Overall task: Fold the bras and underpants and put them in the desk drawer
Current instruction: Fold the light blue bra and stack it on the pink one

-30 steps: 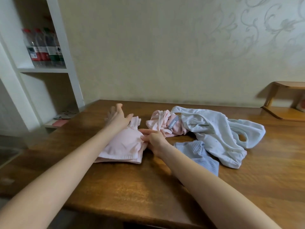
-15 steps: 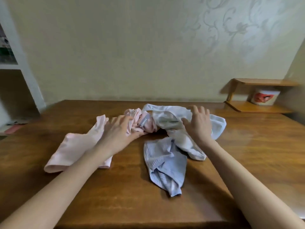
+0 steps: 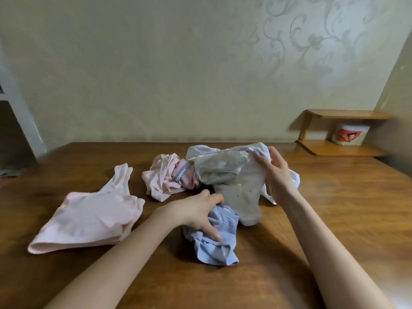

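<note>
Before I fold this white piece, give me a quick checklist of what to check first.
1. Right hand grips the white garment: ok, fingers curled round its upper edge.
2. Left hand free to help: not ok, it holds the blue underpants.
3. White garment flat: not ok, bunched and partly lifted.
4. White garment clear of others: not ok, it touches the crumpled pink garment.
5. Folded pink bra out of the way: ok, apart on the left of the desk.
6. Drawer open: cannot tell, out of view.
</note>
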The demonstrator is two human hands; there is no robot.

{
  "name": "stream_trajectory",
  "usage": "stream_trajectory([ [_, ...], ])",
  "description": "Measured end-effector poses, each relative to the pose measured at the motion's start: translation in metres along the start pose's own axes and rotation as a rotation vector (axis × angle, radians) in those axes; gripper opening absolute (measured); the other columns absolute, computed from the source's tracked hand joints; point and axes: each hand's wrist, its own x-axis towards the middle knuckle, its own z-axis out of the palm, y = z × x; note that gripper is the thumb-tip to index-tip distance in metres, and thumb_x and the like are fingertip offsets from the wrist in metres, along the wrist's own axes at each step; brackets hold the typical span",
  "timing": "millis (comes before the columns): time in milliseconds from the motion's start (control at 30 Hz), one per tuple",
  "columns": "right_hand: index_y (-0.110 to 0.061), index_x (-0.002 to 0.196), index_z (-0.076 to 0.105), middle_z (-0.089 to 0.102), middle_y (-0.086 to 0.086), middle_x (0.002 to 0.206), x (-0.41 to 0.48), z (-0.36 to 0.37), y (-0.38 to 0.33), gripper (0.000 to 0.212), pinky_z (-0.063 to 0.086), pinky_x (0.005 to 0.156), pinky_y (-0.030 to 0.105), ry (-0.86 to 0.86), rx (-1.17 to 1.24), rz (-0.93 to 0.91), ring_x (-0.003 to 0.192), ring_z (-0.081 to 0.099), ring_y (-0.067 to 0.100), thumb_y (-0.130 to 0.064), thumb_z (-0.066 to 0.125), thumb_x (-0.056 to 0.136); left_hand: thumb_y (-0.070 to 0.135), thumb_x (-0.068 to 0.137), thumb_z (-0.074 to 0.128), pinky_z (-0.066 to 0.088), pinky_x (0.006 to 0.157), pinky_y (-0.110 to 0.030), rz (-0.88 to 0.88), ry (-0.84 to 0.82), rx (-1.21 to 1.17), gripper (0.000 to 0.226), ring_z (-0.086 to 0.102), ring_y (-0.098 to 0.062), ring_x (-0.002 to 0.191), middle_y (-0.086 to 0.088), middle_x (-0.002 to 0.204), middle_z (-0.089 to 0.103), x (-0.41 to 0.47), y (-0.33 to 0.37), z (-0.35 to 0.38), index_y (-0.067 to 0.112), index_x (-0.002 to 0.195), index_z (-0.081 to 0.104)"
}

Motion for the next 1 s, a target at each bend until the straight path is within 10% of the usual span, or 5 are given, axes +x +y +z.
stream_trajectory([
  [300,-0.010,0.102,0.067,0.068,0.009,0.095,-0.002,-0.015,-0.021,0.023,0.052,0.076,0.032,-0.031,0.119,-0.067,0.087,0.065,0.019,-0.026,0.053,0.095,0.022,0.073,0.077,0.044,0.085,-0.032,-0.108,0.786,-0.057,0.050,0.054,-0.027,0.103,-0.007,0.112,0.048,0.009,-0.040,-0.089,0.018,0.115,0.051],
  [467,-0.006,0.082,0.068,0.067,0.020,0.076,-0.001,-0.013,-0.011,0.029,0.058,0.058,0.044,0.228,-0.300,-0.150,0.066,0.064,0.031,-0.033,0.061,0.090,0.044,0.077,0.069,0.027,0.107,-0.047,-0.402,0.520,0.173,0.071,0.030,-0.036,0.129,-0.015,0.139,0.026,0.041,-0.065,-0.068,0.024,0.136,0.035],
  [567,-0.010,0.083,0.071,0.069,0.018,0.080,0.002,-0.009,-0.022,0.022,0.056,0.057,0.033,0.198,-0.162,-0.158,0.069,0.065,0.021,-0.030,0.062,0.090,0.039,0.081,0.065,0.022,0.111,-0.049,-0.188,0.845,0.229,0.059,0.030,-0.036,0.130,-0.019,0.141,0.032,0.046,-0.054,-0.056,0.011,0.129,0.047],
  [733,-0.010,0.102,0.070,0.070,0.005,0.107,0.016,0.014,-0.048,0.037,0.049,0.093,0.025,-0.343,-0.111,-0.107,0.104,0.064,0.014,-0.030,0.039,0.100,0.021,0.090,0.060,0.048,0.066,-0.012,0.215,0.397,-0.774,0.015,0.062,-0.005,0.085,0.002,0.096,0.067,0.026,0.024,-0.071,0.018,0.104,0.057],
  [1000,-0.032,0.137,0.041,0.037,0.000,0.147,0.012,-0.004,0.011,0.081,0.026,0.108,0.039,-0.373,-1.113,-0.108,0.137,0.030,0.025,-0.058,0.062,0.063,-0.001,0.092,0.047,0.033,0.045,-0.018,0.135,0.677,-1.231,0.018,0.036,-0.004,0.035,0.008,0.037,0.039,0.027,-0.028,-0.084,0.006,0.077,0.055],
])
